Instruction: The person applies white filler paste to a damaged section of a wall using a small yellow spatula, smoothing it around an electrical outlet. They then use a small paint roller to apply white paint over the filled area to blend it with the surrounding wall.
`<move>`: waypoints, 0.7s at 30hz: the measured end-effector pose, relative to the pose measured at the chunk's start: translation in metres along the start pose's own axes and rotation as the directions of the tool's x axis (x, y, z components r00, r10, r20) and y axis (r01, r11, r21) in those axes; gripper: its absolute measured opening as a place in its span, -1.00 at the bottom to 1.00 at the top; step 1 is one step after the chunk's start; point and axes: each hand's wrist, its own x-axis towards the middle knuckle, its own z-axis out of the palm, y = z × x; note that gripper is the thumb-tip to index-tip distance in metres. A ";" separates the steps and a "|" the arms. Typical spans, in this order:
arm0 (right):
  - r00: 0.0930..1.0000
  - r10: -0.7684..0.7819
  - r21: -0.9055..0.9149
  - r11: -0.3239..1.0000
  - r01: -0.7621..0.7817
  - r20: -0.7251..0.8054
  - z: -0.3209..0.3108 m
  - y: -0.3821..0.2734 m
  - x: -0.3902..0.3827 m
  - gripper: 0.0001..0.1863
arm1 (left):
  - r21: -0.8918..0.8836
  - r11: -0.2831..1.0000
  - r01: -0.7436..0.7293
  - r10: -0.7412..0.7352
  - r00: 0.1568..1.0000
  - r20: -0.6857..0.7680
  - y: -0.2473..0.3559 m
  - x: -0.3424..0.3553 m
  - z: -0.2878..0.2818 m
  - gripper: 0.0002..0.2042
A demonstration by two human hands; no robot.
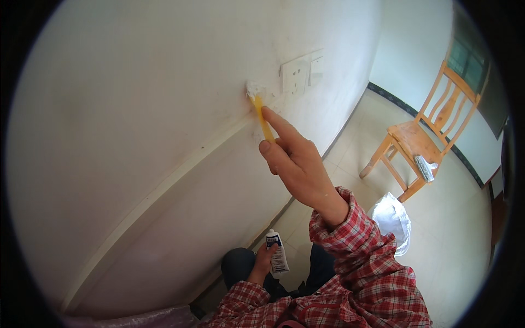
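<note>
One yellow scraper (pixel 264 123), gripped in the right hand (pixel 299 168), touches one white patch (pixel 254 88) while the left hand (pixel 263 260) grasps one tube (pixel 278 256).

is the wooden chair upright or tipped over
Upright: the wooden chair stands with its legs on the tiled floor and its backrest rising above the seat.

The pale tiled floor (pixel 454 229) carries a wooden slat-back chair (pixel 407 134) and, near its front leg, an open white bag (pixel 392 216) partly hidden by a sleeve. A silvery-white object (pixel 425 168) lies on the chair's seat edge.
</note>
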 end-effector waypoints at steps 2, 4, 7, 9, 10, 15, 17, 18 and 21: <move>1.000 -0.001 -0.004 1.000 0.001 0.012 0.003 -0.003 -0.001 -0.45 | -0.002 1.000 -0.001 0.001 1.000 0.010 -0.001 0.000 -0.001 -0.81; 1.000 0.001 -0.004 1.000 -0.001 0.024 0.005 -0.004 -0.001 -0.45 | -0.002 1.000 -0.002 0.002 1.000 0.016 -0.002 0.000 -0.002 -0.81; 0.999 -0.008 0.015 1.000 0.007 0.043 0.009 -0.005 -0.001 -0.44 | -0.003 1.000 -0.018 0.018 1.000 0.021 -0.005 0.003 -0.003 -0.81; 0.998 -0.033 0.042 0.999 0.031 0.054 0.012 -0.006 -0.004 -0.43 | -0.005 1.000 -0.005 0.005 1.000 0.019 -0.003 0.002 -0.001 -0.81; 0.998 -0.029 0.035 0.999 0.027 0.064 0.011 -0.007 -0.005 -0.44 | -0.005 1.000 0.002 -0.002 1.000 0.018 -0.002 0.001 0.000 -0.82; 0.992 -0.043 0.031 0.999 0.039 0.120 0.009 -0.012 -0.026 -0.46 | 0.000 1.000 0.016 -0.016 1.000 0.016 -0.002 0.002 -0.003 -0.81; 0.996 -0.088 -0.036 0.995 0.089 0.031 0.006 -0.015 -0.030 -0.46 | 0.008 1.000 0.014 -0.015 1.000 0.015 -0.004 0.003 -0.005 -0.80; 0.994 -0.111 -0.072 0.991 0.110 -0.013 0.004 -0.015 -0.031 -0.47 | 0.017 1.000 0.012 -0.012 1.000 0.013 -0.004 0.003 -0.005 -0.80; 0.992 -0.095 -0.028 0.995 0.093 -0.083 -0.002 -0.008 -0.017 -0.47 | 0.031 1.000 0.001 -0.002 1.000 0.011 -0.006 0.004 -0.005 -0.80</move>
